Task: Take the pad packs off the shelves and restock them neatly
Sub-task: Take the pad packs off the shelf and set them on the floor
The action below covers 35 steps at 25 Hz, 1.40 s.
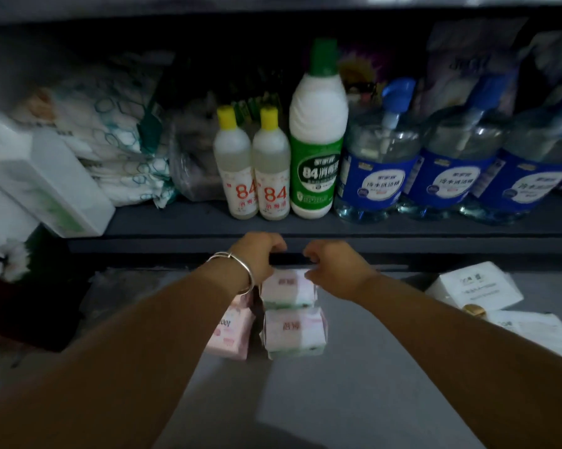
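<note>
Two white-and-pink pad packs lie one behind the other on the grey lower shelf, the far pad pack (287, 288) and the near pad pack (294, 332). A pink pack (231, 332) lies beside them on the left. My left hand (260, 254), with a silver bangle on the wrist, and my right hand (334, 264) meet at the far pack's back end, under the dark upper shelf's front edge (176, 244). Both hands' fingers curl round that end of the pack. The fingertips are partly lost in the shadow of the gap.
On the upper shelf stand two small yellow-capped bottles (253, 176), a green-labelled white bottle (316, 150) and three blue-labelled clear bottles (380, 170). Soft white packs (117, 140) and a white box (56, 186) are at the left. White boxes (474, 286) lie on the lower shelf's right.
</note>
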Tool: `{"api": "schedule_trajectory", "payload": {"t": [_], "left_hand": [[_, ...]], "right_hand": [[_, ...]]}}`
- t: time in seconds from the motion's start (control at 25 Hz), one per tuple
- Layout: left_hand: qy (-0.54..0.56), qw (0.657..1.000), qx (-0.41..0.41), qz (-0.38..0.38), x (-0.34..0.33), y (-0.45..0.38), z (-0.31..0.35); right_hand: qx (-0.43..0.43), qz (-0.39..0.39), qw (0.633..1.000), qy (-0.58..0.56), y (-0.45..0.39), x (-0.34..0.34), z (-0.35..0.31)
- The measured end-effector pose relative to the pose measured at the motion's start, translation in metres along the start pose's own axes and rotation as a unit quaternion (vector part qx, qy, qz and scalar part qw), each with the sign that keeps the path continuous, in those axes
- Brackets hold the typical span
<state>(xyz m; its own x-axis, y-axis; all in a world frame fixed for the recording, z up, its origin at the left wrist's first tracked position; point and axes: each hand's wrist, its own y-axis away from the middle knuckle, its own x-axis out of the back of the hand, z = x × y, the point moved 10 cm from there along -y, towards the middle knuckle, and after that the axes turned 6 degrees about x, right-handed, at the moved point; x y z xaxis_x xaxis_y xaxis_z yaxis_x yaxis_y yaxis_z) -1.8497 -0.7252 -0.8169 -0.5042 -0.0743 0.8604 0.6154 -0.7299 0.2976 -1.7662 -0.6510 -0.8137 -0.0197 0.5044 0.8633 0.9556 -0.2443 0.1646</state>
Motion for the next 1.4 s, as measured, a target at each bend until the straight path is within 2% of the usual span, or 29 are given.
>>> {"api": "schedule_trajectory", "payload": {"t": [0.16,0.36,0.6,0.8,1.04,1.4], "left_hand": [[-0.041,0.998,-0.039,0.037,0.076,0.027,0.029],[-0.049,0.988,-0.069,0.132,0.211,0.069,0.059],[-0.043,0.970,-0.110,0.213,0.318,0.102,0.100],[-0.023,0.963,-0.135,0.233,0.346,0.086,0.140],[-0.028,0.957,-0.153,0.244,0.355,0.028,0.190],[-0.011,0.965,-0.149,0.216,0.358,-0.049,0.201]], "right_hand": [[0.048,0.067,0.996,0.037,-0.002,0.092,-0.055],[0.070,0.119,0.985,0.102,0.014,0.209,-0.131],[0.072,0.191,0.972,0.120,0.023,0.301,-0.180],[0.047,0.248,0.963,0.094,0.015,0.352,-0.161],[-0.036,0.266,0.956,0.116,-0.023,0.388,-0.102],[-0.113,0.279,0.951,0.067,-0.091,0.420,-0.056]]}}
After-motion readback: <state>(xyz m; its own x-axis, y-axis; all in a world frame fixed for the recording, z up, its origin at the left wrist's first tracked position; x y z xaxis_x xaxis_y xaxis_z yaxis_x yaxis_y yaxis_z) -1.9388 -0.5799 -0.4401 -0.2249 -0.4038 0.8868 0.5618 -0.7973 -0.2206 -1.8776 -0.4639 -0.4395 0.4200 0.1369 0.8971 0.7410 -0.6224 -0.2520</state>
